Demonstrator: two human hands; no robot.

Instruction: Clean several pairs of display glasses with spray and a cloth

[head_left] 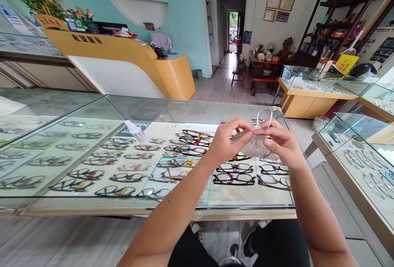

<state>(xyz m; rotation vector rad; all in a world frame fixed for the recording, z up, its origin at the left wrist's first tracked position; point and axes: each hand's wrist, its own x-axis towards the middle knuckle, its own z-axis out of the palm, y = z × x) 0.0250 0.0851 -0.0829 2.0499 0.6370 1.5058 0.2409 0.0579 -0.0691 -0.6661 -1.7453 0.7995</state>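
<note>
Above the right part of a glass display case [191, 213], both hands hold a pair of clear-framed eyeglasses [264, 114], turned so one lens stands above the other. My right hand [283, 141] grips the frame near its middle between thumb and fingers. With thumb and fingertips pinched, my left hand [232, 137] meets the glasses from the left, where there seems to be a pale cloth or a temple arm; I cannot tell which. A small white bottle [137, 131] lies tilted on the case top, left of my hands.
Several rows of eyeglasses [129, 177] lie under the glass. More display cases stand at the right [326, 143] and left. A yellow and white counter [123, 57] is across the room, with a wooden table [266, 63] and shelf [335, 16] further back.
</note>
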